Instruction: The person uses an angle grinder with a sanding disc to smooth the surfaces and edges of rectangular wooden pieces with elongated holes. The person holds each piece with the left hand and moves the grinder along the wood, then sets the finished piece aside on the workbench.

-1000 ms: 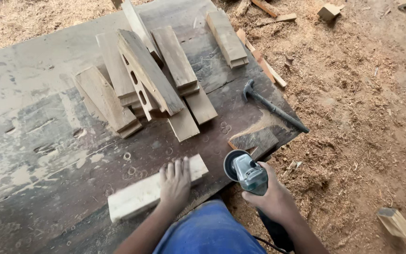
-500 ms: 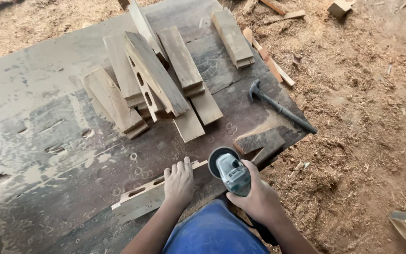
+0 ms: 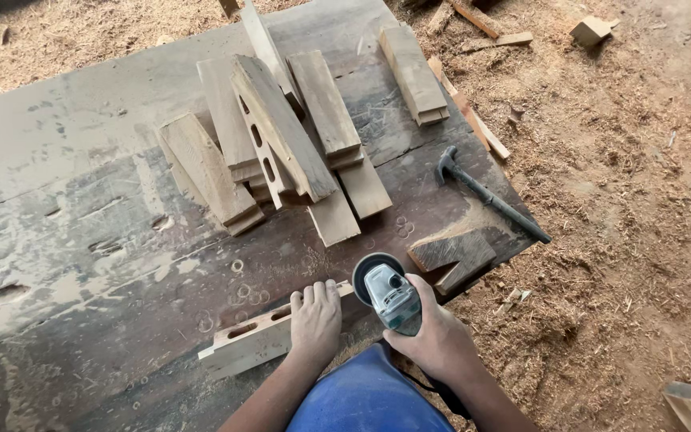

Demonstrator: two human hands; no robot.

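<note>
Head view shows a worn wooden counter (image 3: pixel 81 144) on a sawdust floor, seen from above. The left hand (image 3: pixel 316 320) is pressed flat on a pale slotted wood piece (image 3: pixel 253 340) at the near edge, fingers spread, with nothing enclosed. The right hand (image 3: pixel 433 340) has its grip wrapped around an angle grinder (image 3: pixel 385 290), whose disc end is set just beside the right end of that piece. A stack of wood blocks (image 3: pixel 281 152) is piled farther back, and a hammer (image 3: pixel 485 194) lies to the right. For clean work, the piece is best held firmly down, fingers kept clear of the disc, and the grinder kept steady with light pressure.
</note>
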